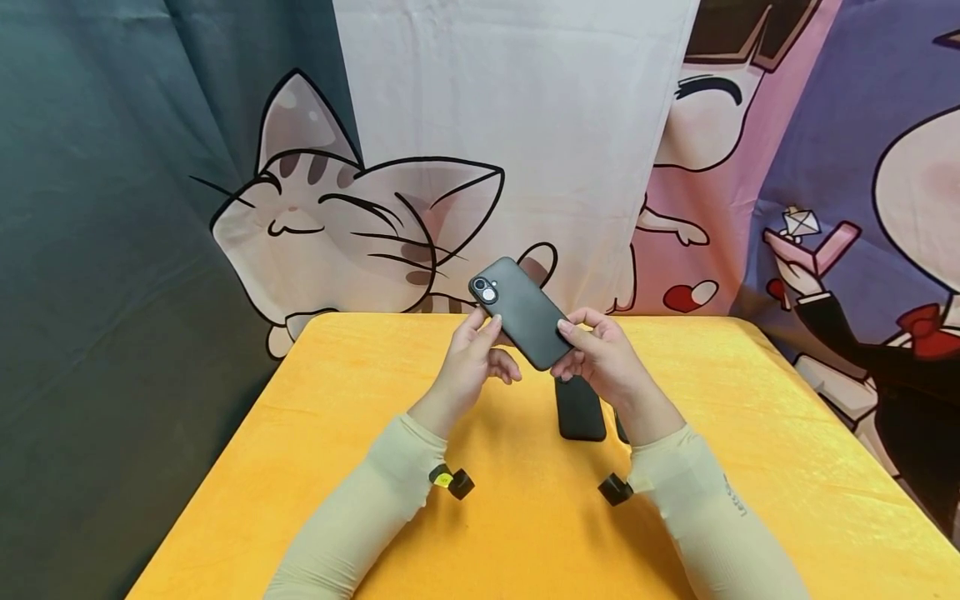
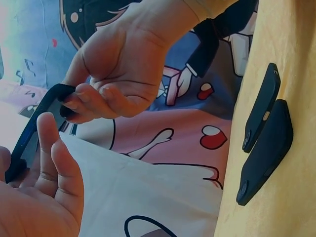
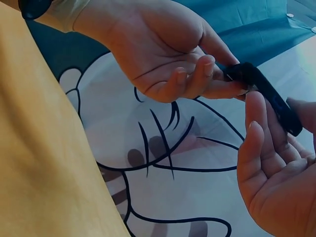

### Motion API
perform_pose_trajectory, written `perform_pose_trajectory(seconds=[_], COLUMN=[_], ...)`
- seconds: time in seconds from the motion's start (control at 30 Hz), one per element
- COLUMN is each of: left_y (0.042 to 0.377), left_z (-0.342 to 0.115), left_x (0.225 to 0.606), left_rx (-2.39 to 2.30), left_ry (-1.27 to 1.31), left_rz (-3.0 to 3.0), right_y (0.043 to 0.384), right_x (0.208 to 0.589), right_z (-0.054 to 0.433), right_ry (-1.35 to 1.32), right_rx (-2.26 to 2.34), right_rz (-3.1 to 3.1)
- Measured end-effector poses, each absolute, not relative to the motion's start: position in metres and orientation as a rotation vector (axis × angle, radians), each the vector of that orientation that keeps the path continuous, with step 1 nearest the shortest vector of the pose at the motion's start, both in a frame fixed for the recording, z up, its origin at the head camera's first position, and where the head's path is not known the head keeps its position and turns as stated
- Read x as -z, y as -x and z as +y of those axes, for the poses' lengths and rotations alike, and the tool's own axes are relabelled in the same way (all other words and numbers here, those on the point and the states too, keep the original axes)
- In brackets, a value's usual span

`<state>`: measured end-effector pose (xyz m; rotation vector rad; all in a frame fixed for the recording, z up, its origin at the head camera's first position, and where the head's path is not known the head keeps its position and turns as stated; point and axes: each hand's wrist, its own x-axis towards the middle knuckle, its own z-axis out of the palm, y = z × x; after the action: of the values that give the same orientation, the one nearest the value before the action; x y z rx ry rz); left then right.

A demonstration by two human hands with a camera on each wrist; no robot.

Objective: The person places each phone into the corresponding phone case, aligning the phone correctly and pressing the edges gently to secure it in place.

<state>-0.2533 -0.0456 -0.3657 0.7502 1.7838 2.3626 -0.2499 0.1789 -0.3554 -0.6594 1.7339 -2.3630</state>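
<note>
A matte black phone case with two round camera openings at its upper left end is held up, tilted, above the table. Its edge shows side-on in the left wrist view, where the case looks thin with raised ends. My left hand pinches its lower left edge, thumb on the back face. With thumb and fingers, my right hand pinches the lower right end. Below the right hand, a second black case lies on the table. Another dark case lies beside it, mostly hidden by the right hand in the head view.
A yellow cloth covers the table. Behind its far edge hangs a printed curtain with cartoon figures. Small black wrist cameras sit at both sleeves.
</note>
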Motion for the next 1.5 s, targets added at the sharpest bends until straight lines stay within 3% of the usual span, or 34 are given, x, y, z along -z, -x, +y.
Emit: perform_pose_trajectory(seconds=[0.33,1.5], left_y=[0.2561,0.254], left_z=[-0.0467,-0.0402], left_x=[0.3681,0.3692], left_rx=[-2.409,-2.293], left_ry=[-0.746,-0.633], left_rz=[1.741,1.756], right_y=[0.2469,0.2497], right_x=[0.3542,0.3556], right_z=[0.1787,0.1784], right_ry=[0.797,0.659], right_rx=[2.167,2.086], right_rz=[1.698,1.835])
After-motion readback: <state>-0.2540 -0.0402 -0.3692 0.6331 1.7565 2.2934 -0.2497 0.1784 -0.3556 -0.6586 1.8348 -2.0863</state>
